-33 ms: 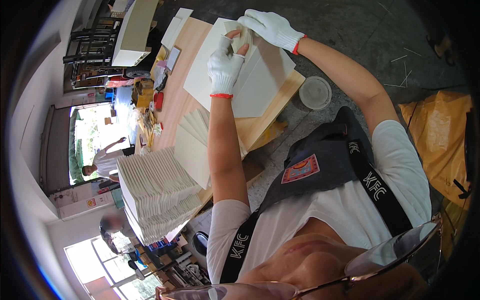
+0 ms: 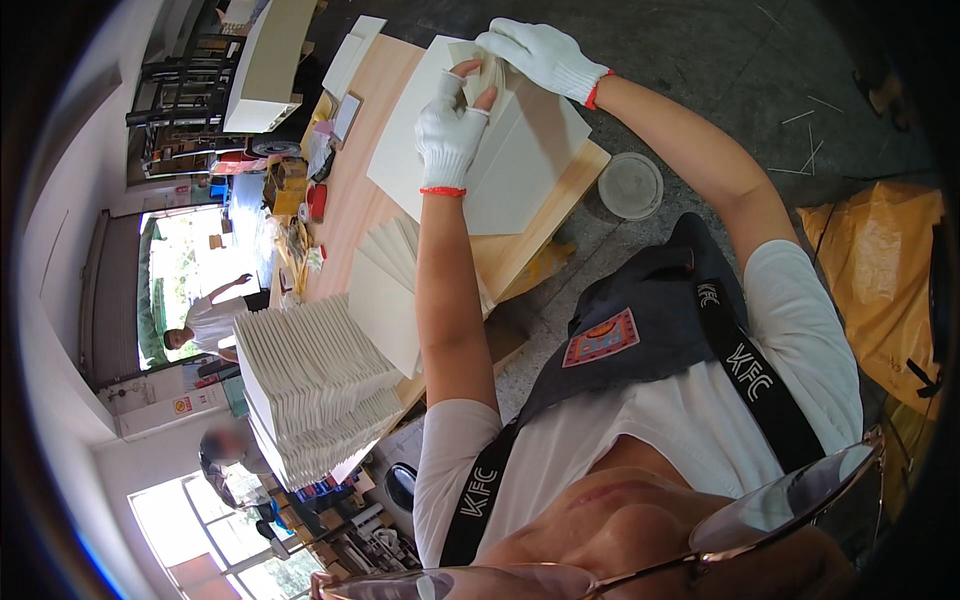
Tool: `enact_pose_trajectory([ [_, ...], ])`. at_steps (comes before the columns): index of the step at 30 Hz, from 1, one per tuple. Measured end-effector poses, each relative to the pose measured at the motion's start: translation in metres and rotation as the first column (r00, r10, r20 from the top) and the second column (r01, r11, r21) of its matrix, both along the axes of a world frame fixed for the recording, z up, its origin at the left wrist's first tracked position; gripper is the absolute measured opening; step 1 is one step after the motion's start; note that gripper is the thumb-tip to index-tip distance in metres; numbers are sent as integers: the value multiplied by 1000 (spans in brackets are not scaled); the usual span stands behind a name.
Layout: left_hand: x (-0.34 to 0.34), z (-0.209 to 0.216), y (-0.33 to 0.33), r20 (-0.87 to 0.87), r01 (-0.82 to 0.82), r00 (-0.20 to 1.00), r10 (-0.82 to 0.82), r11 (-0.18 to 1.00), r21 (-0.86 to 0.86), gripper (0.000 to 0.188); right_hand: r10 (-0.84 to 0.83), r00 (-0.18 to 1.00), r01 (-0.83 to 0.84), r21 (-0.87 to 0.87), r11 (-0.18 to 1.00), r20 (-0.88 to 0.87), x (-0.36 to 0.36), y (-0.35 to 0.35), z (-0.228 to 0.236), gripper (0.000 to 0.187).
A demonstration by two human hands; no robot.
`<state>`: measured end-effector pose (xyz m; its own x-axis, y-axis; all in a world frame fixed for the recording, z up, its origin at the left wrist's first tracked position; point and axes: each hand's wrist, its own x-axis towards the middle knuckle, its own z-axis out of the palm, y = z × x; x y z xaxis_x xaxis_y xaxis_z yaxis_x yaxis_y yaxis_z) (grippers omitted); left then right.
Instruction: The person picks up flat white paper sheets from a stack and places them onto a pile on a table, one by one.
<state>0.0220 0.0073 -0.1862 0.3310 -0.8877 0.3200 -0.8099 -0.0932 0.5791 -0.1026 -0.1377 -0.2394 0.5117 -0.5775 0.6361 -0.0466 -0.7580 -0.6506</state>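
My left hand (image 2: 450,135) wears a white knit glove with a red cuff. Its bare thumb and a bare fingertip press on a small bent bundle of thin off-white sheets (image 2: 491,78), with the fingers curled round its near side. Over the far edge of that bundle lies my right hand (image 2: 543,62), also gloved, its fingers stretched out and together. Both hands are above large white sheets (image 2: 520,185) spread on the wooden table (image 2: 375,135). The right palm and the bundle's underside are hidden.
A tall stack of folded white sheets (image 2: 315,375) stands at the table's near left, beside a fanned pile (image 2: 385,285). Tape and small goods lie along the far left edge. A round lidded bucket (image 2: 631,186) and yellow sack (image 2: 880,280) are at right. Two people are at left.
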Motion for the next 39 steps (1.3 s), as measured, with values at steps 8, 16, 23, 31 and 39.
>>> enact_pose_trajectory([
  [8,-9,5,3,233,-143,964,127,988,51,58,-48,980,56,38,998,-191,-6,10,10,28],
  [16,-4,5,-16,318,-126,941,112,992,24,53,23,994,-22,10,1000,-109,-8,5,8,27],
  [23,10,0,-14,-17,-2,1000,2,1000,13,49,100,991,-83,171,982,-91,-7,4,14,35],
  [31,11,-7,-10,-132,43,991,-38,998,37,56,57,993,-50,74,996,-102,-5,3,6,32],
  [39,9,-6,-11,-149,111,981,-121,991,-74,54,76,994,-63,157,986,-81,-10,6,11,36],
])
